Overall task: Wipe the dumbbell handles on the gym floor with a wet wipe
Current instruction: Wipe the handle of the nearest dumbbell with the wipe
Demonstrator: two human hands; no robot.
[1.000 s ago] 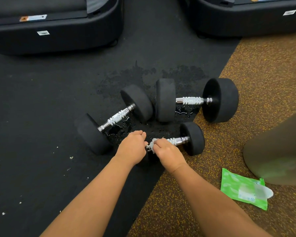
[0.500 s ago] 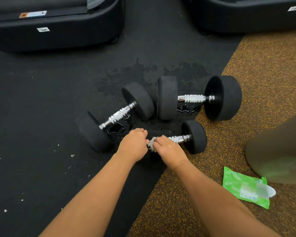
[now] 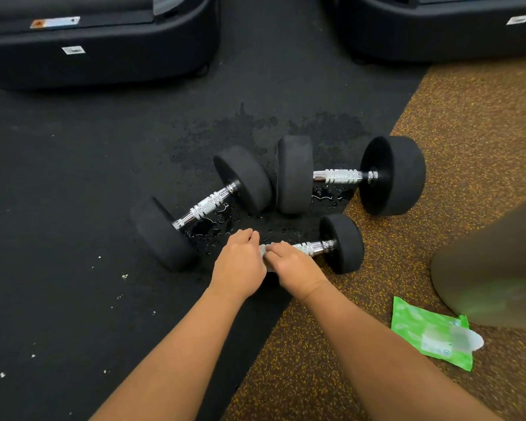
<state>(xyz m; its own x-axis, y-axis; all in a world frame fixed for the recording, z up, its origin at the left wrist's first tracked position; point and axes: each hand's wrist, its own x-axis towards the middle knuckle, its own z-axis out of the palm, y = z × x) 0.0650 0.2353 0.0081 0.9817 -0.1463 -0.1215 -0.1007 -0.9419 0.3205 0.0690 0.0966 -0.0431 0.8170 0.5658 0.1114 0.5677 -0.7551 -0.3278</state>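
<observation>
left hand (image 3: 239, 262): knuckles up, fingers curled down over the left end of the small dumbbell (image 3: 343, 244), hiding that end's head; underside of the grip out of sight.
right hand (image 3: 292, 264): just beside the left hand, fingers curled round the wet wipe and the bar under it.
wet wipe (image 3: 263, 253): pale grey wad showing in the gap between the two hands, wrapped against the left part of the bar.
chrome handle (image 3: 312, 248): knurled, bare from the right hand to the right head.
small dumbbell: nearest of three, lying flat across the seam of the floor, right head on the speckled floor (image 3: 468, 117), covered end over the black mat (image 3: 73, 208).
left dumbbell (image 3: 207, 205): on the black mat, slanted, far head up and to the right, near the left hand but apart from it.
far dumbbell (image 3: 339, 176): largest, lying left to right behind the small one, left head close against the left dumbbell's far head, right head on the speckled floor.
wet patch (image 3: 255, 132): dark stain on the mat behind the dumbbells, with shiny droplets (image 3: 328, 196) under the two far handles.
wipe packet (image 3: 428, 332): green, flat on the speckled floor right of the right forearm, pale flap at its right end.
machine bases (image 3: 104, 56): two black housings along the top edge, white labels on them.
blurred shape (image 3: 492, 268): olive-brown, at the right edge, too soft to identify.
</observation>
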